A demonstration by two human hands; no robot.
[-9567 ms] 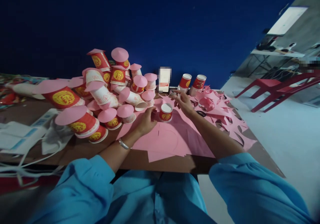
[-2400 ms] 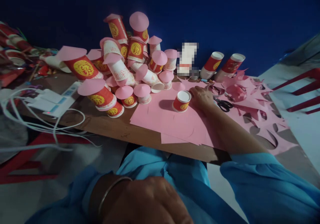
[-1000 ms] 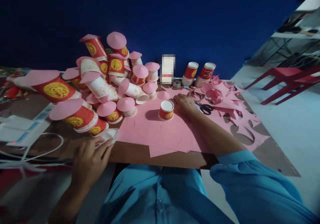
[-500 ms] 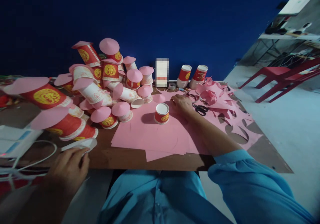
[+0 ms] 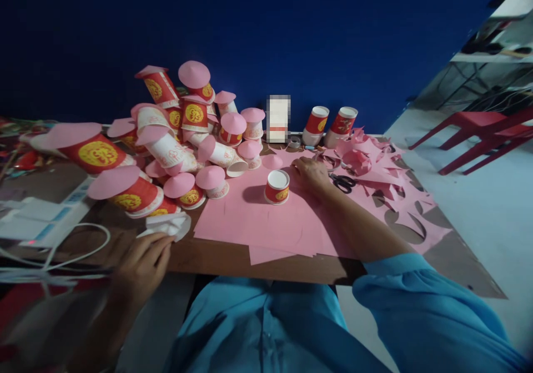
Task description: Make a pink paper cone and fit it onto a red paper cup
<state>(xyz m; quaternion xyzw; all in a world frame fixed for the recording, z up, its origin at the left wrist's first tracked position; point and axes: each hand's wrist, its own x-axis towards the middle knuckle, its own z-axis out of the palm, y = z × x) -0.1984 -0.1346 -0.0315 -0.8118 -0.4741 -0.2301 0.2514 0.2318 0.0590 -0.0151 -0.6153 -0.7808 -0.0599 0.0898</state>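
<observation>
My left hand point(image 5: 145, 259) is at the table's front edge on the left, its bent fingers closed at the edge of a crumpled white paper point(image 5: 169, 225). My right hand point(image 5: 311, 174) is over the pink sheets point(image 5: 262, 226), fingers curled together and pointing left; what they hold, if anything, is hidden. Left of its fingertips lies a small pink paper cone point(image 5: 272, 162). A red and white paper cup point(image 5: 277, 187) stands upside down on the sheets between my hands. Black-handled scissors point(image 5: 342, 182) lie by my right wrist.
Paper cups with pink cone hats point(image 5: 194, 117) are piled at the left. Two cup stacks point(image 5: 316, 124) stand at the back, near a blurred white panel point(image 5: 278, 119). Pink scraps point(image 5: 366, 156) cover the right side. A power strip point(image 5: 62, 212) with white cables point(image 5: 95, 227) lies at left.
The view has swung slightly left, so the table shifts right in the picture. My left hand stays at the white paper, and my right hand keeps its place by the cone.
</observation>
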